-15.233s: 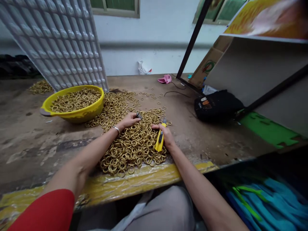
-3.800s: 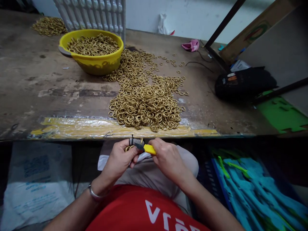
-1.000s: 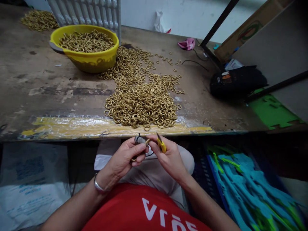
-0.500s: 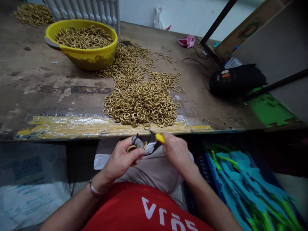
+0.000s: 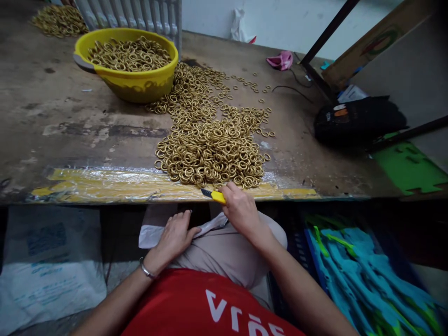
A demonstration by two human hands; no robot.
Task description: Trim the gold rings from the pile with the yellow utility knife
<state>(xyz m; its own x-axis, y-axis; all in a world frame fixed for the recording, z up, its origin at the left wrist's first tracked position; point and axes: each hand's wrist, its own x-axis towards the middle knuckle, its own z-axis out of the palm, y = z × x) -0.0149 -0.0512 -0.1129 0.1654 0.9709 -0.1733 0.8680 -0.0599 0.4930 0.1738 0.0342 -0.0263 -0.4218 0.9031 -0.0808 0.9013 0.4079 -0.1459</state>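
Note:
In my right hand (image 5: 243, 212) is a yellow utility knife (image 5: 218, 197), its dark blade pointing left over the table's front edge. The fingertips of this hand reach the near side of a heap of gold-coloured rings (image 5: 213, 151). My left hand (image 5: 177, 235) is low over my lap, palm down, with fingers stretched out and thumb apart. It lies against a white sheet or bag (image 5: 152, 233), which spreads between my legs. No ring shows in the left hand, though its underside is hidden.
A yellow basin (image 5: 140, 86) full of rings stands at back left, before a ribbed metal panel (image 5: 140, 18). Yellow tape (image 5: 105, 184) covers the table edge. A black pouch (image 5: 357, 121) lies right. Below are a crate of blue-green pieces (image 5: 367, 261) and a white sack (image 5: 52, 261).
My left hand has moved down and left, and the rings it held no longer show. My right hand has risen with the knife to the table edge by the heap.

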